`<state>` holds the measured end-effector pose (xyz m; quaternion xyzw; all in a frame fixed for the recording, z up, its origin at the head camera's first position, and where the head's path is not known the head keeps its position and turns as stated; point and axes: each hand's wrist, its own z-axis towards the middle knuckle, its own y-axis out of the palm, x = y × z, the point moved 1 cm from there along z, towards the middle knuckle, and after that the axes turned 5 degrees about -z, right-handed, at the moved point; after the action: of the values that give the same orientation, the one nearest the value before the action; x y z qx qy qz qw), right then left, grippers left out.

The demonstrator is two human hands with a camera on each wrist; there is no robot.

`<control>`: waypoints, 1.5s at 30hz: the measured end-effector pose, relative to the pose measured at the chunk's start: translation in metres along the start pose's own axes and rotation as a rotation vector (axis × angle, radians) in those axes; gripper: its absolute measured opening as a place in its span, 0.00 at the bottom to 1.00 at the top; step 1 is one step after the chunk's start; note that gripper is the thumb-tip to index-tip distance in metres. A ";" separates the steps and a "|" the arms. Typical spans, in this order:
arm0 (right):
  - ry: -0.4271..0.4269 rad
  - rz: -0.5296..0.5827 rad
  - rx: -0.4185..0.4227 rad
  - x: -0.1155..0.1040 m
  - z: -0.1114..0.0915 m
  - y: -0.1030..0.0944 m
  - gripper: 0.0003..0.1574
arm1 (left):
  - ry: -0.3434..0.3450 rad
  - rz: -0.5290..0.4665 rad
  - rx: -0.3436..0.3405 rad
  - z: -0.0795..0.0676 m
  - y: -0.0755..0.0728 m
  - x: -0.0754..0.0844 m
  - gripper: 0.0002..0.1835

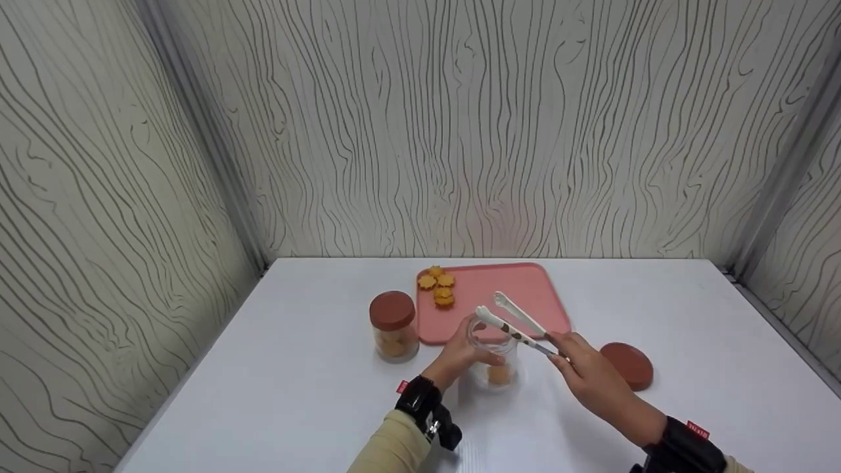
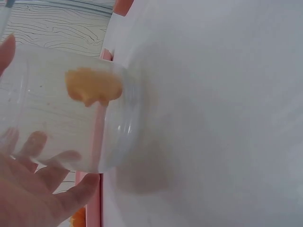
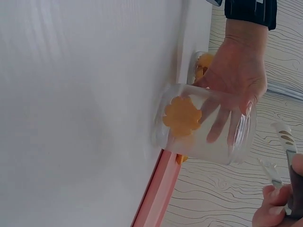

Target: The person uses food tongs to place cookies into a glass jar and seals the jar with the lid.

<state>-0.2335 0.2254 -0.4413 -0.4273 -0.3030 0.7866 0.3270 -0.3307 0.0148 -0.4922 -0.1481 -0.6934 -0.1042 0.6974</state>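
Fingers of the left hand [image 1: 456, 358] curled round a clear open jar [image 1: 493, 358] that stood on the white table [image 1: 295, 381] near the middle of its near half, touching the near edge of the pink tray [image 1: 525, 289]; one flower-shaped cookie [image 3: 182, 116] lay on the jar's bottom. Just right of it, the right hand [image 1: 591, 374] pinched the handle end of white tongs [image 1: 516, 325], whose arms stood apart with nothing between them, the tips hanging over the jar's mouth and the tray's near edge. A brown lid [image 1: 627, 364] lay flat on the table beside that hand, toward the right edge. Left of the tray stood a second jar [image 1: 394, 328], capped with a brown lid and holding cookies. Farther back, more cookies [image 1: 439, 288] lay clustered at the tray's far left corner.
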 end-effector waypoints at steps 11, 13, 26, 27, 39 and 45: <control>0.183 0.076 -0.051 0.007 0.017 0.014 0.23 | -0.038 0.026 0.026 -0.003 -0.004 0.002 0.48; 0.207 0.117 -0.053 0.010 0.023 0.017 0.21 | -0.038 0.025 0.024 -0.003 -0.005 0.003 0.48; 0.287 0.116 -0.097 0.033 0.066 0.051 0.23 | -0.031 0.049 0.021 -0.007 -0.012 0.003 0.47; 0.283 0.104 -0.096 0.034 0.068 0.054 0.22 | -0.034 0.049 0.023 -0.008 -0.012 0.004 0.47; 0.251 0.056 -0.143 0.038 0.097 0.085 0.18 | -0.025 0.028 0.020 -0.011 -0.010 0.005 0.46; 0.182 0.054 -0.132 0.039 0.106 0.097 0.11 | -0.038 0.031 0.026 -0.012 -0.009 0.005 0.48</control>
<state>-0.3674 0.1763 -0.4858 -0.5256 -0.3117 0.7313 0.3032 -0.3228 0.0024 -0.4867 -0.1518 -0.7054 -0.0816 0.6876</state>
